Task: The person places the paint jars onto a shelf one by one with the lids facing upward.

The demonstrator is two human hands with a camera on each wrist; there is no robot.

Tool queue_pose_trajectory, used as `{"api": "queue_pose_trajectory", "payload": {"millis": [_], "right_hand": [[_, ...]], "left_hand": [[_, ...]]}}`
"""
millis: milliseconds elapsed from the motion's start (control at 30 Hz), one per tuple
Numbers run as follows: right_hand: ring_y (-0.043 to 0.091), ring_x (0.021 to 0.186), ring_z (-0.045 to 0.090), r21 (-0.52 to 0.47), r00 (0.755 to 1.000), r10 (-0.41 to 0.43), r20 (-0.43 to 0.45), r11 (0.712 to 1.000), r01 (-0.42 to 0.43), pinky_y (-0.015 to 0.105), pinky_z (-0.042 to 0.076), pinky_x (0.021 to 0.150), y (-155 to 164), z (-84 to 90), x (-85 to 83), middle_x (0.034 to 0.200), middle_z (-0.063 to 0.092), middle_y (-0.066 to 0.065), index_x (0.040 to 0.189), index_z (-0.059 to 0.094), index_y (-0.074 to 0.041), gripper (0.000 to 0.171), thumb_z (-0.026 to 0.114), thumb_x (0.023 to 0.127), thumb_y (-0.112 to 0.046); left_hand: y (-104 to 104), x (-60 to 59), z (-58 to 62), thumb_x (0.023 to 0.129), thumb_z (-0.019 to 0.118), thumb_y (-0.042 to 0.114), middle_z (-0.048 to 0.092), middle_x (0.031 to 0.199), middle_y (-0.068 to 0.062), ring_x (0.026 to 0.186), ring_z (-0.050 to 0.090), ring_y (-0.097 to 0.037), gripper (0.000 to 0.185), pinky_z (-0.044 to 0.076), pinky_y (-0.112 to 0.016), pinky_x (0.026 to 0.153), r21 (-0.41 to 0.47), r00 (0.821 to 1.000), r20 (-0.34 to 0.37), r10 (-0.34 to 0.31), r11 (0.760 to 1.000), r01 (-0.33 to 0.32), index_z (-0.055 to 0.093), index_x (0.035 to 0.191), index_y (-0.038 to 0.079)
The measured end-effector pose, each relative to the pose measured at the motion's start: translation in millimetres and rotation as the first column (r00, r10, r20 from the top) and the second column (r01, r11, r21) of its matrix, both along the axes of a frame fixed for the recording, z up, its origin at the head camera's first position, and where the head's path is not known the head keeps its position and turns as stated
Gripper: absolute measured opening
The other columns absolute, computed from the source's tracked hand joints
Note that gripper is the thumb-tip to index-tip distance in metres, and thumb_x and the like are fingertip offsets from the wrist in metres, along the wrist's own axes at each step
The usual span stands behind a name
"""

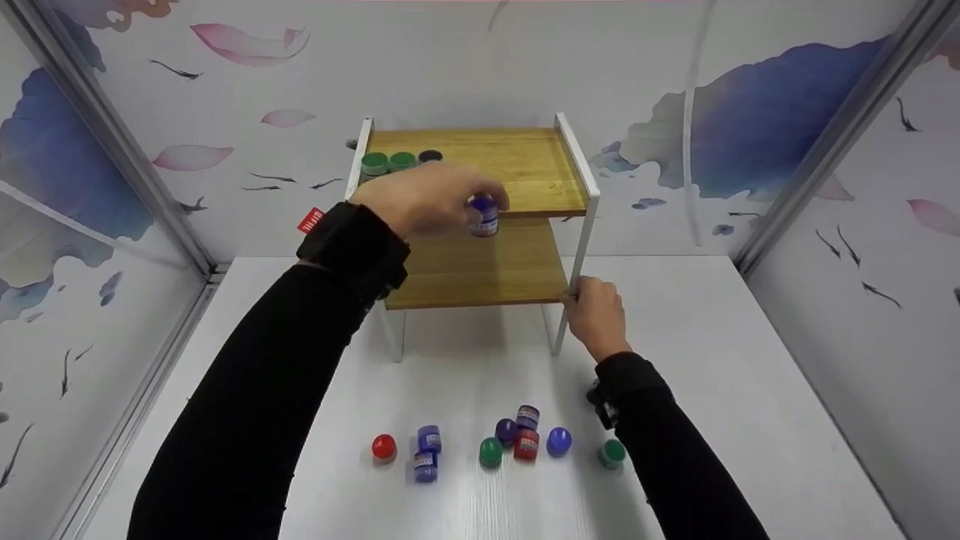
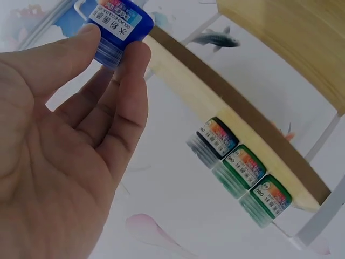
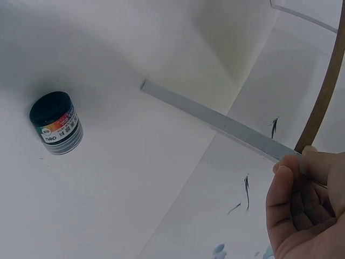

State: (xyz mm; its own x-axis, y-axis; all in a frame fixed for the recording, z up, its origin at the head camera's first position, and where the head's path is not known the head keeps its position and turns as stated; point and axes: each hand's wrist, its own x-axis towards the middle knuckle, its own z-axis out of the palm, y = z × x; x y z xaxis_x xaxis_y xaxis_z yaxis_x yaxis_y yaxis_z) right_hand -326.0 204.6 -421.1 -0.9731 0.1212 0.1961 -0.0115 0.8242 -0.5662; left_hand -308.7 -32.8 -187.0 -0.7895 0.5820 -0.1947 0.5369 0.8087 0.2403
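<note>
1. Blue gouache jar (image 1: 486, 223), head view: left hand (image 1: 429, 199) pinches it at its four o'clock, before the wooden upper shelf (image 1: 510, 169).
2. Left wrist: at the hand's one o'clock; three jars (image 2: 242, 168) at three.
3. Right wrist: right hand (image 3: 312, 213) grips white leg (image 3: 215, 118); dark-topped jar (image 3: 56, 124) at ten.

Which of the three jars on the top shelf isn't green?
The dark jar, rightmost of the row in the head view; the other two jars beside it are green.
</note>
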Motion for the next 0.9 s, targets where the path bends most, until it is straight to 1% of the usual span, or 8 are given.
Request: {"api": "queue_pose_trajectory", "payload": {"millis": [67, 167, 267, 367, 433, 533, 667, 900], "right_hand": [[0.029, 0.076, 0.069, 0.001, 1.000, 0.000, 0.003, 1.000, 0.000, 0.042, 0.055, 0.066, -1, -0.6, 0.2, 0.083, 0.071, 0.018, 0.090, 0.070, 0.003, 0.015, 0.064, 0.092, -0.011], [0.028, 0.074, 0.069, 0.000, 1.000, 0.001, -0.008, 1.000, -0.001, 0.041, 0.054, 0.065, -2, -0.3, 0.8, 0.082, 0.071, 0.017, 0.088, 0.069, 0.003, 0.015, 0.065, 0.092, -0.011], [0.027, 0.072, 0.068, -0.004, 1.000, -0.004, -0.011, 1.000, 0.004, 0.040, 0.053, 0.063, -2, 0.8, 1.6, 0.080, 0.071, 0.016, 0.086, 0.069, 0.002, 0.015, 0.066, 0.091, -0.012], [0.027, 0.072, 0.068, -0.005, 1.000, -0.003, -0.015, 1.000, 0.003, 0.039, 0.053, 0.063, -1, 1.7, 2.9, 0.081, 0.071, 0.016, 0.085, 0.069, 0.002, 0.014, 0.066, 0.092, -0.011], [0.027, 0.073, 0.069, -0.005, 1.000, -0.003, -0.016, 1.000, 0.003, 0.039, 0.054, 0.063, -1, 2.0, 3.6, 0.081, 0.071, 0.017, 0.086, 0.069, 0.001, 0.014, 0.065, 0.092, -0.010], [0.028, 0.073, 0.069, -0.005, 1.000, -0.007, -0.020, 1.000, 0.007, 0.040, 0.054, 0.063, -1, 1.6, 4.0, 0.081, 0.071, 0.017, 0.086, 0.070, 0.001, 0.013, 0.065, 0.091, -0.009], [0.027, 0.073, 0.069, -0.010, 1.000, -0.015, -0.017, 1.000, 0.015, 0.040, 0.054, 0.063, -1, 1.2, 4.4, 0.081, 0.071, 0.016, 0.086, 0.069, 0.001, 0.012, 0.065, 0.091, -0.010], [0.026, 0.071, 0.068, -0.021, 1.000, -0.014, -0.028, 1.000, 0.013, 0.039, 0.053, 0.062, -1, 1.6, 4.5, 0.080, 0.070, 0.015, 0.085, 0.069, 0.001, 0.013, 0.066, 0.091, -0.011]], "left_hand": [[-1, -4.6, 2.4, 0.101, 0.051, 0.017, 0.060, 0.130, -0.004, 0.120, 0.054, -0.021, 0.035, 0.046, -0.039, 0.102, 0.012, 1.000, -0.004, 0.015, 1.000, -0.015, 0.056, 0.135, 0.021], [-1, -12.3, 5.9, 0.101, 0.051, 0.014, 0.058, 0.135, -0.005, 0.124, 0.053, -0.022, 0.036, 0.044, -0.039, 0.105, 0.023, 1.000, -0.023, 0.015, 1.000, -0.014, 0.056, 0.136, 0.018], [-1, -20.6, 7.7, 0.101, 0.050, 0.013, 0.057, 0.137, -0.007, 0.124, 0.053, -0.024, 0.037, 0.043, -0.040, 0.106, 0.005, 0.998, -0.049, 0.027, 1.000, -0.027, 0.054, 0.137, 0.016], [-1, -29.0, 7.8, 0.101, 0.049, 0.012, 0.059, 0.132, -0.007, 0.122, 0.053, -0.024, 0.038, 0.042, -0.041, 0.107, -0.008, 0.996, -0.077, 0.053, 0.998, -0.054, 0.053, 0.139, 0.017], [-2, -34.5, 6.4, 0.101, 0.049, 0.011, 0.060, 0.130, -0.007, 0.121, 0.054, -0.024, 0.039, 0.041, -0.042, 0.108, -0.015, 0.992, -0.103, 0.072, 0.997, -0.073, 0.053, 0.140, 0.017], [-3, -42.0, 3.1, 0.101, 0.049, 0.010, 0.059, 0.132, -0.007, 0.125, 0.052, -0.025, 0.042, 0.038, -0.042, 0.110, -0.017, 0.985, -0.142, 0.100, 0.995, -0.103, 0.050, 0.142, 0.018], [-4, -50.9, -3.3, 0.101, 0.048, 0.009, 0.054, 0.141, -0.011, 0.132, 0.048, -0.029, 0.044, 0.035, -0.044, 0.113, -0.032, 0.976, -0.176, 0.125, 0.991, -0.133, 0.047, 0.144, 0.018], [-7, -60.9, -13.4, 0.101, 0.047, 0.006, 0.053, 0.144, -0.010, 0.134, 0.047, -0.030, 0.044, 0.035, -0.044, 0.113, -0.009, 0.962, -0.229, 0.148, 0.988, -0.154, 0.049, 0.143, 0.018]]}}
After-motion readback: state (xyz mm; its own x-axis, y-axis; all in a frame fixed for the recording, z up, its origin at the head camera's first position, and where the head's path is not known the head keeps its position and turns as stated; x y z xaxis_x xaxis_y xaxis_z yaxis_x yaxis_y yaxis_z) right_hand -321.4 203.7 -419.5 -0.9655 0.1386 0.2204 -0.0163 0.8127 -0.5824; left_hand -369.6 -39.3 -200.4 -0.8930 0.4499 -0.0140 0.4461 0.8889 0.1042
